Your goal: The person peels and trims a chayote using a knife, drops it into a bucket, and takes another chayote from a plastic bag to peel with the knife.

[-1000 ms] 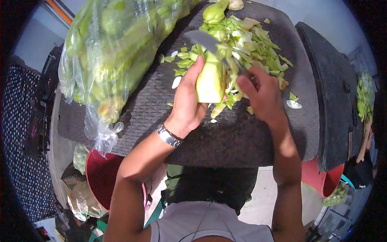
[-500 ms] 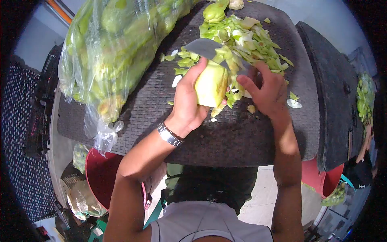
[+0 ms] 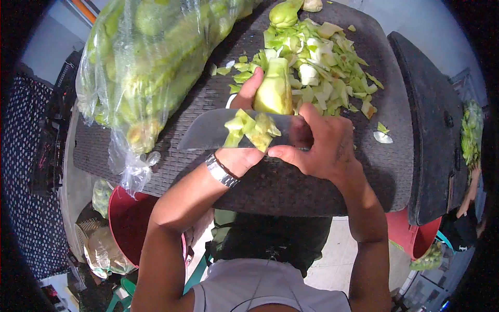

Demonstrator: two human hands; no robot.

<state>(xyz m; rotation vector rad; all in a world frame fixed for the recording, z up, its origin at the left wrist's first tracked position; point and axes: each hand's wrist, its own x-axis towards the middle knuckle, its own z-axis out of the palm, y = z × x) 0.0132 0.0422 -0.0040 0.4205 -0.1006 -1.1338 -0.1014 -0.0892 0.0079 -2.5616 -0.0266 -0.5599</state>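
My left hand (image 3: 240, 160), with a metal watch on the wrist, holds a partly peeled chayote (image 3: 273, 96) over the table. The thumb lies along its left side, and the other fingers are mostly hidden behind the blade. My right hand (image 3: 328, 143) grips a wide-bladed knife (image 3: 205, 132) by its dark handle. The blade lies across in front of the chayote, pointing left, with several peel pieces (image 3: 249, 129) stuck to it. Beyond the chayote spreads a pile of green and white peelings (image 3: 330, 67). A whole chayote (image 3: 284, 14) sits at its far end.
A big clear plastic bag of chayotes (image 3: 150, 73) fills the left of the dark woven table (image 3: 182, 179). Red containers stand below, one left (image 3: 122, 223) and one right (image 3: 416, 234). A dark chair-like panel (image 3: 431, 125) borders the right side.
The knife has swung from the chayote's far side to its near side, with peel pieces on the blade. My right hand has moved left and nearer; the chayote now points away.
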